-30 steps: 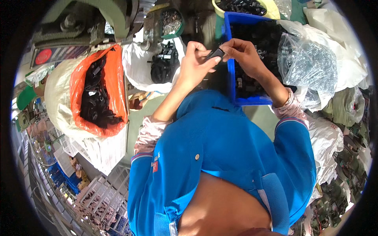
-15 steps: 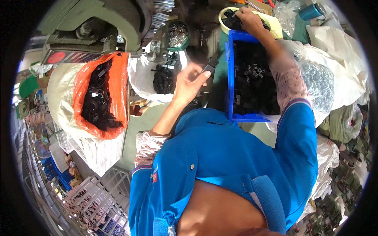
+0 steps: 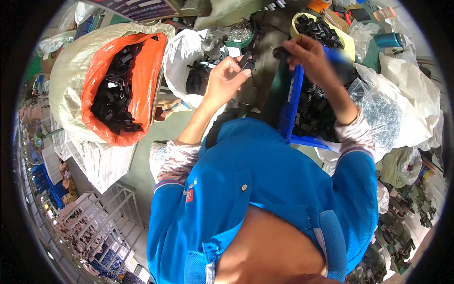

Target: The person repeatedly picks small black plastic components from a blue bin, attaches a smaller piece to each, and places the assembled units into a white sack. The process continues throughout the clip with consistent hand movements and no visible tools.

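Observation:
My left hand [image 3: 224,81] is closed, pinching a small black plastic part [image 3: 246,63] between thumb and fingers. To its right, my right hand [image 3: 307,53] grips another small black piece [image 3: 280,53], whose shape I cannot make out. That hand hovers over the far left corner of a blue crate [image 3: 307,140] filled with loose black parts. Just behind it stands a yellow bowl [image 3: 349,46] heaped with similar black pieces. The two held parts are apart from each other.
Left of my arm, a sack with an orange liner [image 3: 147,85] holds black parts. A white bag [image 3: 176,59] with more stands beside it. Beyond are a green tray of small metal pieces [image 3: 240,32] and a machine [image 3: 224,13]. Plastic bags [image 3: 378,106] lie right of the crate.
My right hand has come out of the yellow bowl, moving nearer and toward the left hand with a black piece in it. The left hand still holds its part. The whole view has shifted.

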